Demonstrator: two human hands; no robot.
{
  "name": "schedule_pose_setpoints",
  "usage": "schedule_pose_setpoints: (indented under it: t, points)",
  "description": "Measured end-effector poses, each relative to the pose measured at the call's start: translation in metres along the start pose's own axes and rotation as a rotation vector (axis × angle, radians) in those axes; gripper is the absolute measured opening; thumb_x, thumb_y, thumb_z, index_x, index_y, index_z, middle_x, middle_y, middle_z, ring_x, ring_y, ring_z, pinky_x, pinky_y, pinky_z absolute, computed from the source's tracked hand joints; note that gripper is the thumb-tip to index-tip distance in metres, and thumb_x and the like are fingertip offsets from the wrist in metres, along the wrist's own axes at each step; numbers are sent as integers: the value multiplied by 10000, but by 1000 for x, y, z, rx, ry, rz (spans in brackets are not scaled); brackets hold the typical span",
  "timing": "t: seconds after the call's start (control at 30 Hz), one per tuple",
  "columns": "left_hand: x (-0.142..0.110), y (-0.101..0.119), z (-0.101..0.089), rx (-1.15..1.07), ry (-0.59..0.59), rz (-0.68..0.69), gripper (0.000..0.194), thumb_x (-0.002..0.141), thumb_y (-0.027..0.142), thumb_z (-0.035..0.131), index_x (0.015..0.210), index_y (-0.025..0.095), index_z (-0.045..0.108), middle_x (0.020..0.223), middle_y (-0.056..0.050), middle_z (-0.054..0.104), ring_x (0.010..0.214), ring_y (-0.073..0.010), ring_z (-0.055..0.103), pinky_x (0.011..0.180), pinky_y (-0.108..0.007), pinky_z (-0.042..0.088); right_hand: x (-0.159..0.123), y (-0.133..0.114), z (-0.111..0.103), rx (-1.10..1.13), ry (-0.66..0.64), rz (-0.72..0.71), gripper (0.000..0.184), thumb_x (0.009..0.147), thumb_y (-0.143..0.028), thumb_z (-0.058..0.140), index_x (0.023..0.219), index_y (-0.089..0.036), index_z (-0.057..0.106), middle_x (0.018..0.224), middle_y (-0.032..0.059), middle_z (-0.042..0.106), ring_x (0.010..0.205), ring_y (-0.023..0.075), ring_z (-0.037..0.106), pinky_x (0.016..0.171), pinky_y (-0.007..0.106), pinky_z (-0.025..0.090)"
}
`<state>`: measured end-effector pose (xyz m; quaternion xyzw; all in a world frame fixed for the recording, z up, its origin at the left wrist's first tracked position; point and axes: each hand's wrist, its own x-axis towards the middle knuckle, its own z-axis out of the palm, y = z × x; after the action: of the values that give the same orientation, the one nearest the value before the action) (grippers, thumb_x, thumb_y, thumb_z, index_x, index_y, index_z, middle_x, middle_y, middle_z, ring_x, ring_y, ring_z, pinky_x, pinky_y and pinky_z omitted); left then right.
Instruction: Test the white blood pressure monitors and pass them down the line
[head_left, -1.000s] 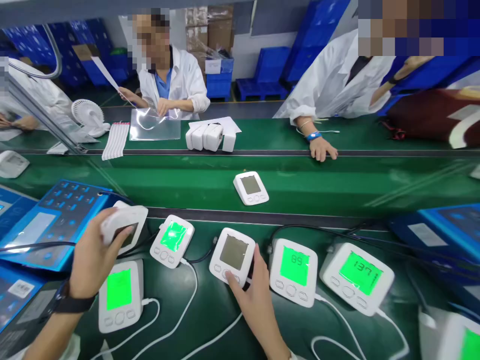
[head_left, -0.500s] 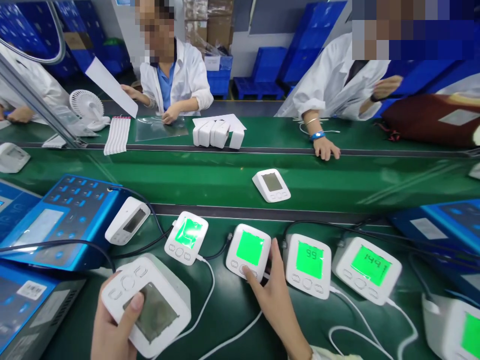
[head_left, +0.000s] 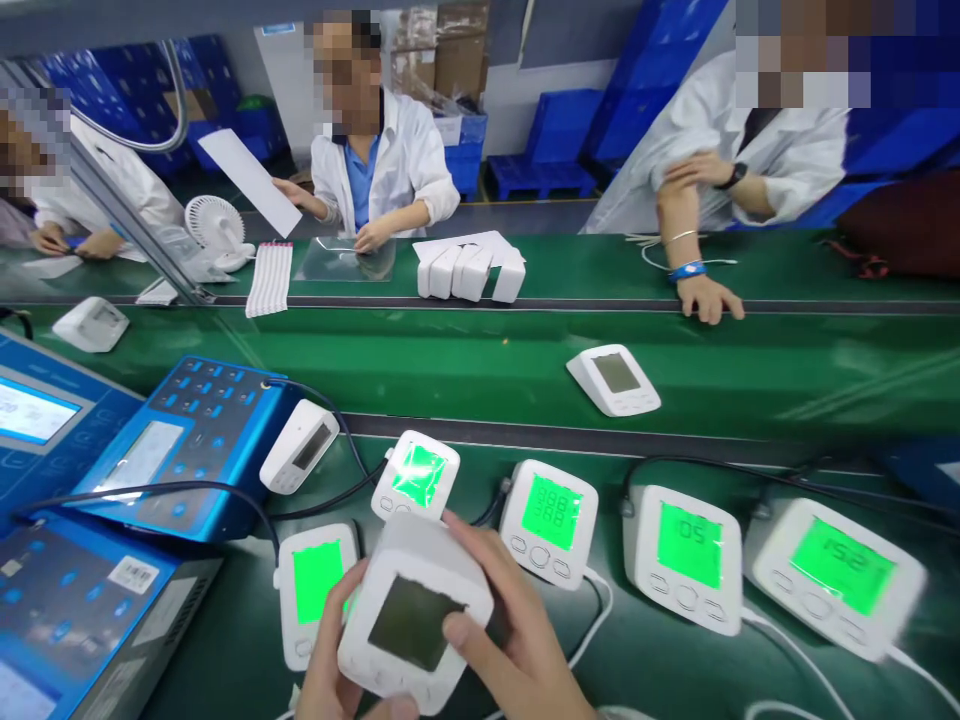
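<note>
Unlit blood pressure monitor (head_left: pixel 412 620) is at lower center of frame, screen up. Left hand (head_left: pixel 328 650) cups its left side, fingers curled; right hand (head_left: pixel 529 645) clamps the other, thumb at screen edge: likely for steadiness. Lit monitor (head_left: pixel 686 560), right of frame, faces the person, presumably for readability.

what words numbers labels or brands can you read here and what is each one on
"888", in rows: third green screen from the right
"05", faint: second green screen from the right
"15", then blurred digits: rightmost green screen
Barcode sticker and blue machines: too small or blurred
Held monitor: none readable
No brand readable
</note>
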<state>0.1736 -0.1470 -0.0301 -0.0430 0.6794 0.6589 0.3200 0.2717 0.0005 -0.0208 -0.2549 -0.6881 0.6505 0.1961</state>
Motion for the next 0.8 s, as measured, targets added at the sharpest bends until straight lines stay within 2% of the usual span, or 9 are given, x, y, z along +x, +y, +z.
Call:
schedule_pose_setpoints:
  t: [0.07, 0.13, 0.2, 0.23, 0.33, 0.43, 0.53, 0.63, 0.8]
  points:
    - [13, -2, -13, 17, 36, -73, 916, 480, 631, 957, 1260, 249, 666, 1093, -121, 788, 974, -401, 753, 747, -434, 651, 8, 1, -4, -83, -3, -77, 600, 1028, -682, 435, 1527, -353, 483, 1510, 89, 568, 1336, 333, 585, 1053, 462, 545]
    - [26, 1, -21, -17, 126, -106, 910, 544, 614, 944, 1320, 250, 637, 1058, -99, 794, 911, -369, 765, 701, -408, 649, 19, 9, -3, -222, 88, -29, 538, 1076, -612, 342, 1473, -290, 506, 1397, 125, 638, 1234, 325, 641, 1013, 480, 549]
    - [34, 10, -24, -100, 177, -90, 988, 586, 594, 936, 1442, 282, 552, 1125, -83, 788, 929, -351, 769, 717, -401, 657, 34, 19, 2, -447, 122, 86, 461, 1086, -548, 335, 1283, -222, 595, 1187, 146, 687, 1033, 331, 691, 881, 495, 574]
    - [37, 16, -23, -140, 194, -71, 1015, 601, 586, 934, 1480, 295, 518, 1145, -77, 786, 942, -346, 771, 740, -404, 661, 42, 23, 4, -555, 93, 118, 427, 1082, -526, 353, 1168, -207, 625, 1107, 146, 680, 971, 335, 686, 843, 501, 569]
    - [43, 36, -16, -204, 225, 5, 1011, 611, 569, 941, 1491, 301, 520, 1167, -68, 782, 982, -340, 769, 811, -416, 664, 64, 29, 12, -711, 8, 105, 374, 1075, -448, 384, 921, -212, 631, 1000, 142, 645, 985, 367, 633, 891, 546, 516]
    - [48, 47, -12, -215, 226, 43, 955, 630, 564, 937, 1466, 310, 553, 1197, -57, 777, 1026, -335, 761, 856, -420, 660, 73, 28, 15, -693, 17, 102, 320, 1063, -355, 394, 857, -223, 600, 963, 138, 646, 975, 366, 614, 881, 531, 497]
    - [52, 46, -13, -211, 212, 36, 874, 693, 546, 910, 1463, 325, 559, 1232, -53, 767, 1041, -324, 760, 876, -421, 657, 72, 27, 13, -650, 45, 144, 265, 1054, -298, 393, 898, -211, 590, 984, 145, 659, 895, 327, 652, 776, 439, 499]
    - [53, 43, -15, -213, 205, 7, 840, 710, 553, 898, 1448, 317, 575, 1288, -62, 744, 1066, -325, 752, 875, -415, 658, 70, 29, 10, -606, 28, 186, 303, 1061, -349, 396, 873, -224, 598, 856, 107, 685, 756, 299, 662, 644, 367, 431]
    - [51, 44, -18, -217, 206, -45, 891, 637, 554, 940, 1418, 285, 606, 1286, -84, 741, 1087, -348, 738, 848, -414, 664, 70, 29, 12, -492, -23, 175, 452, 1065, -429, 395, 673, -250, 530, 666, 22, 617, 644, 231, 591, 609, 328, 353]
